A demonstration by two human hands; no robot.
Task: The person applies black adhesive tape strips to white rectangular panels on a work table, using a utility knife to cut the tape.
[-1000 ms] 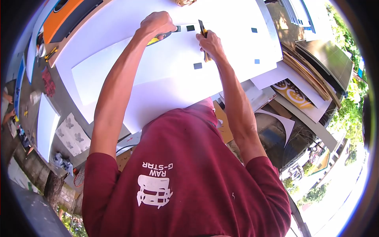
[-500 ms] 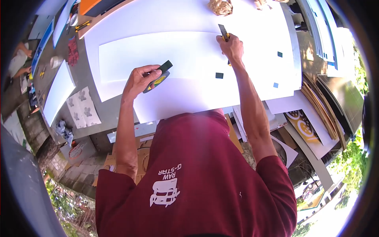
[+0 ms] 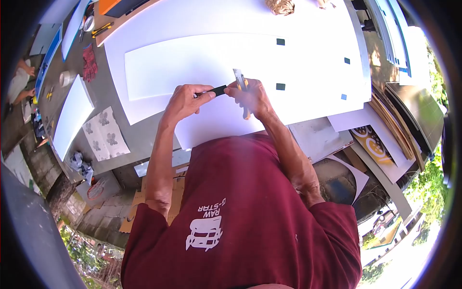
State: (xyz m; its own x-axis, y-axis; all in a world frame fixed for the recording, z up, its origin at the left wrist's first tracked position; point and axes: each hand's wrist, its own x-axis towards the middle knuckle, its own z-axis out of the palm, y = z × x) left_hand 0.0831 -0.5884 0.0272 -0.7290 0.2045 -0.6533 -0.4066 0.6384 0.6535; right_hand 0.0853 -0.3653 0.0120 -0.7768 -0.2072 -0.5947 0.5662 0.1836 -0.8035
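Observation:
My left hand [image 3: 185, 102] is closed on a roll of dark tape, most of it hidden by the fingers. A short strip of the tape [image 3: 219, 90] sticks out to the right between both hands. My right hand [image 3: 252, 98] grips a yellow-and-black utility knife [image 3: 246, 113], its blade pointing up and away from me. The thumb and fingertips of that hand touch the free end of the strip. Below both hands lies a white sheet [image 3: 159, 62], with dark tape pieces [image 3: 280, 86] stuck on its right part, one [image 3: 280, 42] at its far edge.
A larger white board [image 3: 327, 24] lies underneath. Crumpled brown paper [image 3: 280, 6] sits at the far side. To the left are red gloves [image 3: 89, 62], another knife [image 3: 102, 30], a tape roll [image 3: 67, 77] and a patterned sheet [image 3: 106, 135]. Stacked boards [image 3: 392, 125] stand right. Another person [image 3: 23, 79] is far left.
My right hand has come back from the sheet's far edge to the tape beside my left hand, still holding the knife. A dark piece now shows where it was.

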